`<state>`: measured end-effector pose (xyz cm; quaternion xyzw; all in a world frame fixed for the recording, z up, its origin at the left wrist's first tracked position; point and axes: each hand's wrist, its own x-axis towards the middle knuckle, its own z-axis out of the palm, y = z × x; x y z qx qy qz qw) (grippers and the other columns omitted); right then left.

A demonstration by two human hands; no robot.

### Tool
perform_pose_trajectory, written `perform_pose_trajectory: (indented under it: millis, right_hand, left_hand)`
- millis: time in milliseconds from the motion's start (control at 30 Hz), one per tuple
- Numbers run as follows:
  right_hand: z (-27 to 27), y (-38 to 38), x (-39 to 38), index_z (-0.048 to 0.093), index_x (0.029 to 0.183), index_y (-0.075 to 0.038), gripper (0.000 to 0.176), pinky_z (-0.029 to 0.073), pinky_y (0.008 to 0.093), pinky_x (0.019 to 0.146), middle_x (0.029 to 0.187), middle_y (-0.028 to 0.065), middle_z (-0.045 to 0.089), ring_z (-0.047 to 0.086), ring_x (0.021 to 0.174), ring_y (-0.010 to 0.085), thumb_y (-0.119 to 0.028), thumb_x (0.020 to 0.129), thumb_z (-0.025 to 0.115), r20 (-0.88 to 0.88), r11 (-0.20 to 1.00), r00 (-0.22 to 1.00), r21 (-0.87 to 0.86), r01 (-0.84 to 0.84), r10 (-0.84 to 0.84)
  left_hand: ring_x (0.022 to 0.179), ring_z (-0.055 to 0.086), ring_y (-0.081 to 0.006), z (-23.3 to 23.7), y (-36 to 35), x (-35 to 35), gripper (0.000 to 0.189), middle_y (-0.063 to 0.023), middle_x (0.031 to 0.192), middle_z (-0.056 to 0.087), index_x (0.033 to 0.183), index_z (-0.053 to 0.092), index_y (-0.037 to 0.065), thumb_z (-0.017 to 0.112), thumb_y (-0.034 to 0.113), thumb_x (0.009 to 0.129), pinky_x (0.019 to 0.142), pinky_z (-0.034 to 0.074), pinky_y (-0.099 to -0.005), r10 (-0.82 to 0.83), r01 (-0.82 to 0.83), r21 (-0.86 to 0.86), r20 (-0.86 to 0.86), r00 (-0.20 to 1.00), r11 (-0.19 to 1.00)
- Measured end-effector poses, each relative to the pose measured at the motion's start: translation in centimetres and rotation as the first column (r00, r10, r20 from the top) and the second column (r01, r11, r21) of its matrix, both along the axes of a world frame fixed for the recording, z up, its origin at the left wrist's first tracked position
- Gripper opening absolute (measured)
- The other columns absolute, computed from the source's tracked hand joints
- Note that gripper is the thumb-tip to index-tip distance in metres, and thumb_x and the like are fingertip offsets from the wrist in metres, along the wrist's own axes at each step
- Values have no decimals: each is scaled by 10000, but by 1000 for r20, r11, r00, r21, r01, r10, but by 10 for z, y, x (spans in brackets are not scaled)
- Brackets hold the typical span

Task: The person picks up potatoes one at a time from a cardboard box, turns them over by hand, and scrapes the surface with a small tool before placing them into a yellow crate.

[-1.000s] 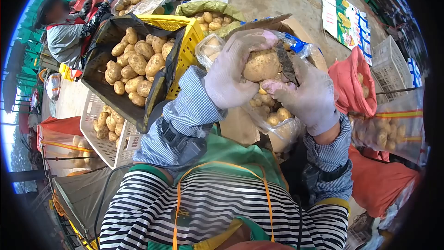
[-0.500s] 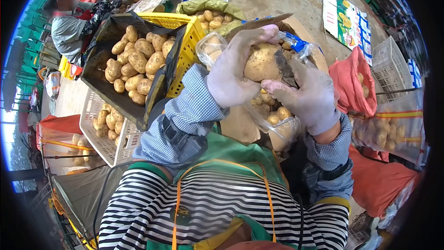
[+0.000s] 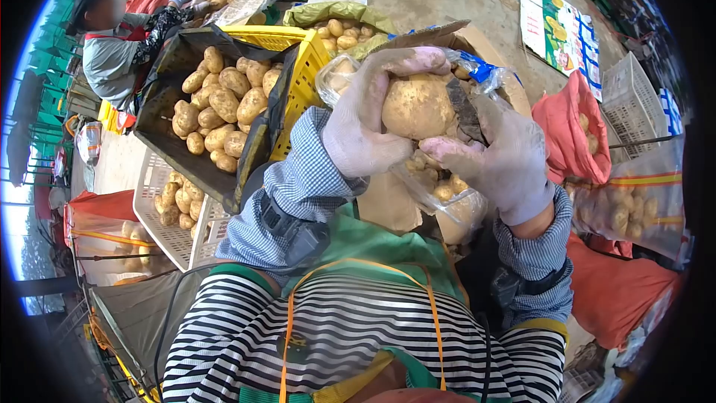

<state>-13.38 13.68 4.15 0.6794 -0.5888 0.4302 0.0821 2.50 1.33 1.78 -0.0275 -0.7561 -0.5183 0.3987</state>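
Note:
Gloved in white, my left hand (image 3: 367, 116) wraps its fingers and thumb round a large potato (image 3: 418, 107) from the left. My right hand (image 3: 507, 153), also gloved, pinches a dark flat piece (image 3: 466, 110) that lies against the potato's right side. What the dark piece is cannot be made out. Both hands are above an open cardboard box (image 3: 388, 201) lined with clear plastic, where more potatoes (image 3: 445, 188) show below the hands.
A yellow crate (image 3: 309, 60) with a dark liner holds potatoes at the left, above a white crate (image 3: 168, 231). Red sacks (image 3: 570, 130) stand right. Another person (image 3: 112, 60) sits at the upper left. A green sack (image 3: 335, 11) of potatoes stands beyond the box.
The potato and my left hand have shifted slightly left. At the upper left, the other person's arms have moved a little.

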Motion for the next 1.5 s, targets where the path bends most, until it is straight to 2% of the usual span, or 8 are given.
perform_pose_trajectory:
  millis: [333,400,767,900,1033,1300,1367,1500]
  right_hand:
    - [9,11,12,685,889,-32,402,499,377,532,659,126,629,635,577,305,-395,749,785,-67,978,998,208,26,-12]
    - [8,8,14,694,903,-41,365,510,371,556,698,123,660,661,621,307,-350,741,803,441,963,895,203,-178,72]
    - [17,9,-5,675,921,-28,250,420,220,549,700,-5,619,510,607,38,-271,870,712,753,949,641,291,-121,-150]
    - [16,22,-70,635,1071,-57,273,380,180,558,811,-20,600,491,664,36,-293,935,627,756,966,602,217,141,-258]
    - [9,55,-116,626,1087,-69,331,379,191,548,810,-5,592,506,653,47,-361,932,631,684,895,580,379,236,-442]
    - [-141,209,-215,591,844,-62,410,406,259,480,674,16,575,520,517,107,-464,887,665,307,367,217,859,356,-927]
    - [-228,262,-284,631,948,-19,441,478,289,604,754,67,632,603,650,171,-455,887,661,-84,194,448,820,539,-890]
    - [-117,142,-222,634,1123,14,386,473,295,737,924,100,647,583,835,129,-304,906,642,13,384,604,782,491,-797]
  left_hand:
    - [1223,515,-281,-3,4,-3,849,-166,1297,509,1341,387,78,808,-28,611,1050,419,-425,0,-1,97,9,1000,995]
    - [1209,516,-276,3,12,-2,870,-142,1300,512,1337,418,90,785,-66,564,1043,425,-421,-100,80,482,14,995,872]
    - [1169,550,-355,3,-15,14,733,-206,1291,533,1346,429,3,722,85,679,1052,415,-495,-68,150,642,-151,986,752]
    - [1077,582,-342,5,-83,47,434,-224,1167,565,1204,470,-46,543,269,914,876,559,-423,574,386,913,-387,722,129]
    - [938,597,-227,-37,-139,93,438,-186,1097,576,1194,426,5,621,294,928,839,561,-364,685,65,912,-349,639,405]
    - [1168,558,-328,-12,-120,67,683,-284,1346,466,1369,271,-150,519,354,979,970,500,-387,514,275,960,-262,817,53]
    - [1282,453,-427,-38,-132,67,647,-327,1395,401,1368,251,-160,481,312,991,1053,446,-518,295,353,928,-373,880,121]
    - [1245,502,-404,-21,-95,42,596,-291,1379,439,1344,326,-140,497,302,981,1049,459,-475,244,117,977,-159,957,180]
